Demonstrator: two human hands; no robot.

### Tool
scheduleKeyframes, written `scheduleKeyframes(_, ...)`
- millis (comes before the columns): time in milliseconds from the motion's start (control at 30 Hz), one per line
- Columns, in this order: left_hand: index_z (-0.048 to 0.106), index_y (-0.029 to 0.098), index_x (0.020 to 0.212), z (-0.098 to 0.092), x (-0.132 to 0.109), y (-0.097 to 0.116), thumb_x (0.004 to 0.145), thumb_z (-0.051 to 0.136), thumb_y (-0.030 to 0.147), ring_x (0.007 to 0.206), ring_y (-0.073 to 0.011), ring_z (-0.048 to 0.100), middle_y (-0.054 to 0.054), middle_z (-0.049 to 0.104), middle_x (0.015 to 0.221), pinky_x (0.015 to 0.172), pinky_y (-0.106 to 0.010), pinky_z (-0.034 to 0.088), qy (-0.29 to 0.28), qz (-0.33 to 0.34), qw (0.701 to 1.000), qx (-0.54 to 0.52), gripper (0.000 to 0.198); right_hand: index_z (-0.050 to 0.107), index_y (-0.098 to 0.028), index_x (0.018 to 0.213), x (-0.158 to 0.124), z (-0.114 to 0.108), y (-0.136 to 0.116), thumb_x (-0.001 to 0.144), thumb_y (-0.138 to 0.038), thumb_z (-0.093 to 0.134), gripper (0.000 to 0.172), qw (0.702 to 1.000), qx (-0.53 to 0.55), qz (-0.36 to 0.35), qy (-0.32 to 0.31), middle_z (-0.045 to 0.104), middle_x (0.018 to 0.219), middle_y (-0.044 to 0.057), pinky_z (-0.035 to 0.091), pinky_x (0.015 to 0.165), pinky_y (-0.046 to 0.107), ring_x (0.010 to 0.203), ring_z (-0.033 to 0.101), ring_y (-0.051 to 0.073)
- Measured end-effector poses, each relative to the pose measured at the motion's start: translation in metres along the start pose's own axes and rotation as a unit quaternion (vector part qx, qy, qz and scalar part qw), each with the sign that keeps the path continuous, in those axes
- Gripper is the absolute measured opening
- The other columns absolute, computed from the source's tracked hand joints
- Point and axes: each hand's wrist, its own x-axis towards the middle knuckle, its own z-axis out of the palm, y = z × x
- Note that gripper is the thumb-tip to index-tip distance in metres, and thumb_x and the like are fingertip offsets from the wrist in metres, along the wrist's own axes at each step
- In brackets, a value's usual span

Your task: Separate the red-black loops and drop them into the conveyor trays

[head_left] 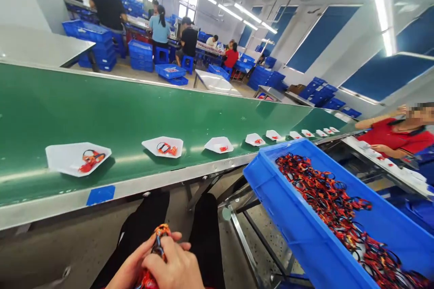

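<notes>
Over my lap, my left hand (130,262) is wrapped round a bundle of red, orange and black wires (158,246). Closed over the same bundle from the right is my right hand (176,262), its fingers pressed against the wires. The top of the bundle sticks out above the fingers, and a red part shows low between the hands. On the green conveyor belt (111,108) in front of me stand white trays (63,158) in a row, with small red and black wire pieces (91,160) in the nearest ones.
A large blue bin (288,212) full of red and black wires (325,198) stands at my right. The belt's metal edge (142,185) carries a blue tape patch (101,194). A person in red (393,137) sits far right. Stacked blue crates (140,54) and other people are behind the belt.
</notes>
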Motion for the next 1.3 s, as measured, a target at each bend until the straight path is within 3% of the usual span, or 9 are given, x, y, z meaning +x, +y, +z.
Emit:
scheduleKeyframes(67,0.067,0.009,0.105,0.019,-0.002,0.0,0.075,0.056,0.049,0.115,-0.0345,0.051,-0.017,0.066,0.111,0.106,-0.047,0.027,-0.036,-0.047,0.997,-0.043,0.051,0.059,-0.027,0.093,-0.004,-0.009,0.002,0.054,-0.048,0.07,0.046,0.998,0.032,-0.002,-0.051,0.061,0.097,0.006,0.051,0.054,0.03,0.072,0.063,0.024)
scheduleKeyframes(167,0.068,0.01,0.099,0.031,-0.004,0.001,0.079,0.048,0.054,0.113,-0.0321,0.053,-0.017,0.067,0.108,0.105,-0.044,0.028,-0.035,-0.075,0.994,-0.065,0.052,0.058,-0.027,0.094,-0.009,-0.017,0.002,0.047,-0.047,0.073,0.053,0.997,0.041,0.01,-0.069,0.061,0.102,0.007,0.052,0.059,0.035,0.075,0.062,0.027)
scheduleKeyframes(533,0.068,0.014,0.092,0.02,0.005,-0.006,0.082,0.045,0.051,0.087,-0.0236,0.064,-0.009,0.069,0.082,0.089,-0.035,0.041,0.015,-0.068,0.996,-0.053,0.045,0.044,-0.027,0.129,-0.012,-0.033,0.007,0.059,-0.058,0.066,0.08,0.994,0.098,0.013,-0.051,0.058,0.122,0.013,0.048,0.08,0.045,0.098,0.059,0.034)
scheduleKeyframes(667,0.068,0.013,0.095,0.022,0.005,-0.004,0.082,0.045,0.051,0.085,-0.0253,0.065,-0.01,0.071,0.081,0.083,-0.036,0.044,0.009,-0.096,0.994,-0.058,0.046,0.047,-0.029,0.126,-0.011,-0.061,0.015,0.061,-0.055,0.069,0.073,0.987,0.159,0.011,-0.022,0.058,0.12,0.011,0.047,0.081,0.041,0.098,0.059,0.031)
scheduleKeyframes(800,0.065,0.013,0.104,0.021,0.006,-0.004,0.082,0.045,0.052,0.084,-0.0275,0.065,-0.012,0.071,0.093,0.081,-0.042,0.046,0.004,-0.097,0.995,-0.033,0.049,0.054,-0.026,0.115,-0.006,-0.086,0.024,0.075,-0.031,0.064,0.042,0.963,0.239,0.126,-0.01,0.059,0.11,0.008,0.046,0.082,0.036,0.097,0.057,0.025)
scheduleKeyframes(900,0.058,0.017,0.117,0.018,0.008,-0.005,0.081,0.044,0.054,0.08,-0.0278,0.066,-0.011,0.07,0.1,0.073,-0.044,0.05,0.01,-0.102,0.995,-0.001,0.053,0.06,-0.025,0.107,0.002,-0.087,0.026,0.082,-0.02,0.053,0.026,0.949,0.24,0.204,-0.012,0.058,0.097,0.007,0.045,0.078,0.033,0.09,0.056,0.021)
scheduleKeyframes(1000,0.053,0.015,0.123,0.017,0.007,-0.006,0.08,0.046,0.054,0.078,-0.0287,0.067,-0.013,0.071,0.097,0.069,-0.042,0.052,0.028,-0.111,0.993,0.035,0.059,0.067,-0.024,0.091,0.01,-0.078,0.023,0.081,-0.023,0.057,0.014,0.935,0.259,0.239,-0.034,0.055,0.084,0.004,0.044,0.071,0.029,0.082,0.054,0.019)
scheduleKeyframes(1133,0.052,0.013,0.124,0.021,0.005,-0.006,0.079,0.049,0.055,0.078,-0.0293,0.067,-0.014,0.072,0.091,0.068,-0.04,0.052,0.051,-0.117,0.99,0.062,0.062,0.066,-0.02,0.071,0.014,-0.068,0.024,0.078,-0.025,0.061,0.01,0.89,0.339,0.3,-0.042,0.052,0.075,0.0,0.039,0.063,0.024,0.071,0.051,0.014)
scheduleKeyframes(1300,0.055,0.019,0.121,0.027,0.003,-0.006,0.08,0.046,0.055,0.093,-0.0299,0.063,-0.012,0.068,0.106,0.071,-0.043,0.052,0.036,-0.099,0.993,0.059,0.055,0.06,-0.016,0.065,0.014,-0.067,0.033,0.076,-0.039,0.065,0.026,0.744,0.534,0.4,-0.039,0.048,0.06,-0.003,0.029,0.05,0.021,0.053,0.038,0.009)
